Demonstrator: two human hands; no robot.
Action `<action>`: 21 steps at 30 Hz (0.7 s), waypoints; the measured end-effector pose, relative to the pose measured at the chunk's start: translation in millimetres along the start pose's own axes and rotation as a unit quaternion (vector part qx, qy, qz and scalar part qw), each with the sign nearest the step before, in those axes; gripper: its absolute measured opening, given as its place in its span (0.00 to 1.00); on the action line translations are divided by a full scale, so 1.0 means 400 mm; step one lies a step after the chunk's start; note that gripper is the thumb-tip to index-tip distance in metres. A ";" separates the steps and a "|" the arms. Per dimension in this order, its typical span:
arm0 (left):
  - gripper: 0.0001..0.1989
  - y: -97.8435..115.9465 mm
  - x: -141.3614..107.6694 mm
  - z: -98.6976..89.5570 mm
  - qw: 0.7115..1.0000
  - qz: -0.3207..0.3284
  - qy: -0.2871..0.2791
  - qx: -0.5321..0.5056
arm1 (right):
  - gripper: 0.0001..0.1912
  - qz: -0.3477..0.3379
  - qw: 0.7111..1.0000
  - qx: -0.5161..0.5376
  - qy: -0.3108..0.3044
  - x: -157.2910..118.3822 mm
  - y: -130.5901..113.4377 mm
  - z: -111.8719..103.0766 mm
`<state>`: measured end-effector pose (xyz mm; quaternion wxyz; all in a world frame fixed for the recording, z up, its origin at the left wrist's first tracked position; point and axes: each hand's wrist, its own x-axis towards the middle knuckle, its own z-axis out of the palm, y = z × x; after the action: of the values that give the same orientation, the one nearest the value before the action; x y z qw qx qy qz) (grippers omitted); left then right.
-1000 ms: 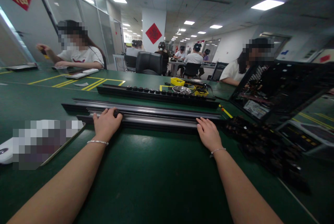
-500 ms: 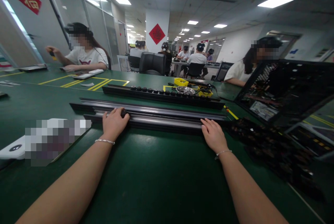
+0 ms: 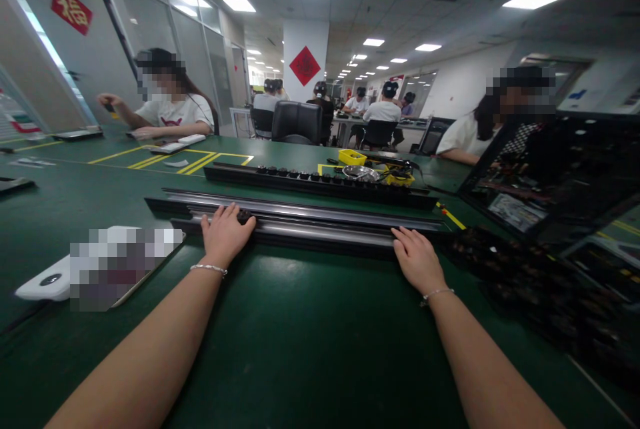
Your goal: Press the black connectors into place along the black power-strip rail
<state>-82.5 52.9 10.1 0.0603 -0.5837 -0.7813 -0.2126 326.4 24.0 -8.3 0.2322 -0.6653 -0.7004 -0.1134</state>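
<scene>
Across the table in front of me lies a long black metal rail (image 3: 325, 233) with a shiny grey face. My left hand (image 3: 226, 237) grips it near its left end, fingers over the top. A small black piece (image 3: 244, 216) shows between that thumb and forefinger; whether it is pinched or fixed to the rail, I cannot tell. My right hand (image 3: 419, 259) has its slightly bent fingers over the rail's right end, its thumb mostly hidden. A second similar rail (image 3: 290, 205) lies just behind. Farther back, a third rail (image 3: 225, 177) carries a row of small black parts.
A white phone-like device (image 3: 117, 262), partly blurred, lies left on the green table (image 3: 310, 349). Yellow trays (image 3: 353, 157) and a metal dish (image 3: 361, 173) stand behind the rails. At right are a large dark panel (image 3: 575, 175) and a dark heap (image 3: 540, 282). Co-workers sit beyond.
The whole view has shifted slightly, so everything appears a little farther right. Both hands keep their places on the near rail.
</scene>
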 end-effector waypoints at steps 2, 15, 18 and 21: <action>0.32 0.000 0.000 0.000 1.000 0.003 -0.003 0.005 | 0.25 0.000 1.000 0.001 0.001 0.000 0.002 0.003; 0.36 0.003 0.000 -0.004 0.999 0.028 -0.009 0.018 | 0.27 0.007 1.000 0.004 -0.012 0.001 0.001 -0.002; 0.36 0.003 0.000 -0.004 0.999 0.030 -0.011 0.021 | 0.27 0.010 1.000 0.003 -0.016 0.002 -0.001 -0.004; 0.36 0.002 0.000 -0.003 0.999 0.035 -0.013 0.025 | 0.27 0.011 1.000 0.003 -0.022 0.002 -0.002 -0.007</action>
<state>-82.0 52.6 11.2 0.0727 -0.6116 -0.7663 -0.1831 326.2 23.3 -5.6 0.2198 -0.6746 -0.6984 -0.0941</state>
